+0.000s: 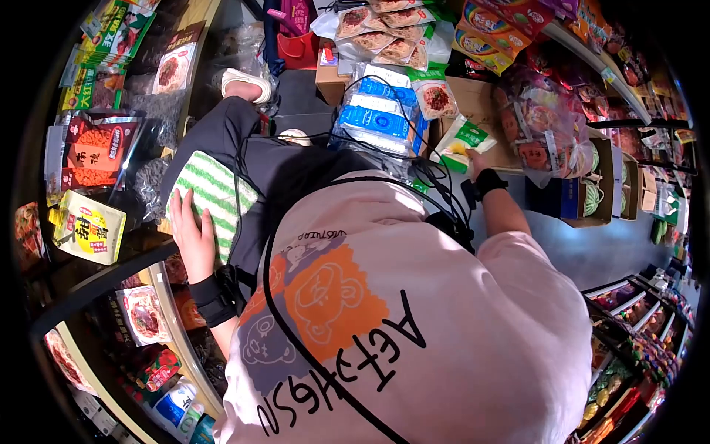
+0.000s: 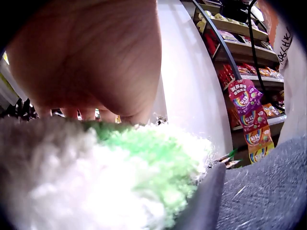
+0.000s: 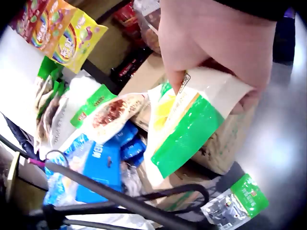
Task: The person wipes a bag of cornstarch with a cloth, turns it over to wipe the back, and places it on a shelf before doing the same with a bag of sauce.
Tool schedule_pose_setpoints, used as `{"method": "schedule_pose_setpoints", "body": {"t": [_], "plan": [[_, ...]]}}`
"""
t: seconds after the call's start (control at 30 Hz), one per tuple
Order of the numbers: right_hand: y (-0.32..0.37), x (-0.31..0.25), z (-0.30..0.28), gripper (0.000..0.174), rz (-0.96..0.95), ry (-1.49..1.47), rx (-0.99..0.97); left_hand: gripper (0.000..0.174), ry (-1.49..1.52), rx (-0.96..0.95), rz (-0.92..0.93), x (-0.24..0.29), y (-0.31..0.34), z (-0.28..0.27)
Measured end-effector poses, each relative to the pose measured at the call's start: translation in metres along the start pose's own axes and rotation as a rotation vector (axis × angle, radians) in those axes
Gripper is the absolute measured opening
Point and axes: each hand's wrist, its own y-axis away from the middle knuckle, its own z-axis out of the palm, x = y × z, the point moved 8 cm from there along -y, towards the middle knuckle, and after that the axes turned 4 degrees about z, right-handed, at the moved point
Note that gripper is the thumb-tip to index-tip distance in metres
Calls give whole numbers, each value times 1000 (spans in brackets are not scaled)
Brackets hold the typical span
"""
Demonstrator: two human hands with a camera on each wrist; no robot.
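Observation:
My right hand [image 1: 481, 161] pinches a white-and-green food packet [image 1: 460, 145] by one end, over a cardboard box. In the right wrist view the thumb and fingers fold round the top of this packet [image 3: 184, 139], and its green band faces down. My left hand [image 1: 194, 240], fingers extended, rests on a fluffy green-and-white striped cloth [image 1: 211, 194] lying over the bent leg. The left wrist view has the palm [image 2: 86, 57] above the same fluffy cloth [image 2: 115, 177].
Clear-bagged blue-and-white packs [image 1: 381, 115] and noodle packets [image 1: 392, 33] lie in front. Open cartons [image 1: 595, 203] stand to the right. Shelves of packaged food line the left, including a yellow pouch [image 1: 87, 228]. Black cables [image 1: 436, 159] cross near the right wrist. A small green-topped packet [image 3: 240, 203] lies low.

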Motion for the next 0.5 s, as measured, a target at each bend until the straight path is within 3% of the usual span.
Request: {"method": "schedule_pose_setpoints", "body": {"t": [0.13, 0.3, 0.5], "plan": [[57, -81, 10, 33, -20, 178, -53, 42, 25, 3, 0, -3, 3, -1], [206, -171, 139, 28, -291, 412, -398, 42, 117, 50, -14, -3, 2, -14], [346, -181, 328, 28, -443, 553, -829, 47, 291, 138, -13, 21, 6, -63]]}}
